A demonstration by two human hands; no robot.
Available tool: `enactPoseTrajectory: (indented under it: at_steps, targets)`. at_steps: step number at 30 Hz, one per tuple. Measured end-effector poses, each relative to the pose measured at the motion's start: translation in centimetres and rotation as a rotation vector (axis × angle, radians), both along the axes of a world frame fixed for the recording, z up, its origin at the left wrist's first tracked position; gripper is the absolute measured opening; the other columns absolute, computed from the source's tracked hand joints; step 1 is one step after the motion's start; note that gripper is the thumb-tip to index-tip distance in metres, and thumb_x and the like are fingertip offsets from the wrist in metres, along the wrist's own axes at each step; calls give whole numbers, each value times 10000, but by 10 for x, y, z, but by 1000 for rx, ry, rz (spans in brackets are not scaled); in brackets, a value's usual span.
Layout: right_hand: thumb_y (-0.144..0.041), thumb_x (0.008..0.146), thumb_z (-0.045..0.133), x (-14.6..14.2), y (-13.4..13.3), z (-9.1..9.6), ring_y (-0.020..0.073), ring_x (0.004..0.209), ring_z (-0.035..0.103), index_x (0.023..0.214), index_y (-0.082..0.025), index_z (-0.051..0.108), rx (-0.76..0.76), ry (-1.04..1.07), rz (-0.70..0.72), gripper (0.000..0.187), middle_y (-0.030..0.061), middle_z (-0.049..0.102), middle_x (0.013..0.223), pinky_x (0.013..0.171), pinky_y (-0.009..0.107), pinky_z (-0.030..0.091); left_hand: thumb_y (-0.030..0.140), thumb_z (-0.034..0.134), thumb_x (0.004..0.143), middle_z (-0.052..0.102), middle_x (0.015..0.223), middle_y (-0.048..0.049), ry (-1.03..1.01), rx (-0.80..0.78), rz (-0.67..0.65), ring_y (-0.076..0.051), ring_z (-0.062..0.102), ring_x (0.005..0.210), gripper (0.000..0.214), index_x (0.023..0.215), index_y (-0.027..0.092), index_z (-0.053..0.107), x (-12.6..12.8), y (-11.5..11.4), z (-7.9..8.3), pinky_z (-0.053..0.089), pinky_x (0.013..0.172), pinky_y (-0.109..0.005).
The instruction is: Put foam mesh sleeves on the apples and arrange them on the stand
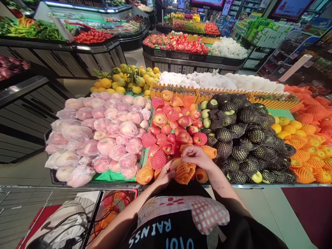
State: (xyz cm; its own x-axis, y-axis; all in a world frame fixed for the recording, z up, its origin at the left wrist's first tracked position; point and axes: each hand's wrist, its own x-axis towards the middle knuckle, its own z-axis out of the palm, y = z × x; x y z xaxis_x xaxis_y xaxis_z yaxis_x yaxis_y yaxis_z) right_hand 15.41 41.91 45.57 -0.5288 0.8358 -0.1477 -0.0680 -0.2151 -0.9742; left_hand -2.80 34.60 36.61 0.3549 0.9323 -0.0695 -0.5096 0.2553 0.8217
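At the front edge of the fruit stand I hold an apple partly inside an orange foam net [184, 172] in front of my body. My left hand [165, 175] is closed round its left side, thumb against the fruit. My right hand [197, 157] reaches over from the right, its fingers closed on the top of the netted apple. Most of the fruit is hidden by the net and my fingers. Just beyond lie red apples [183, 137], some bare and some in red foam nets [158, 159]. Another orange foam net [144, 175] lies left of my left hand.
Plastic-wrapped pink fruit [106, 145] fills the left section. Green fruit in black nets [240, 138] lies right, with orange-netted fruit [308, 152] farther right. A low orange fence [176, 92] stands behind. A shopping cart [38, 197] holding a bag is at lower left.
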Motion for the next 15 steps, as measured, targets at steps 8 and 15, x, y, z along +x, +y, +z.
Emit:
enactPoseTrajectory:
  at_steps: [8, 15]
  targets:
    - [-288, 535, 939, 5, 6, -18, 110, 721, 584, 839, -191, 697, -250, 127, 128, 400, -30, 659, 811, 659, 217, 458, 497, 767, 736, 748, 1186, -93, -231, -242, 28, -301, 682, 1129, 558, 1192, 185, 694, -3, -2, -27, 532, 963, -418]
    - [-244, 455, 966, 5, -17, -44, 120, 754, 595, 872, -211, 671, -341, 267, 29, 512, -36, 668, 852, 683, 225, 454, 722, 678, 720, 791, 977, -57, -242, -307, 83, -309, 703, 1029, 584, 979, 201, 734, -8, 1, -36, 556, 953, -460]
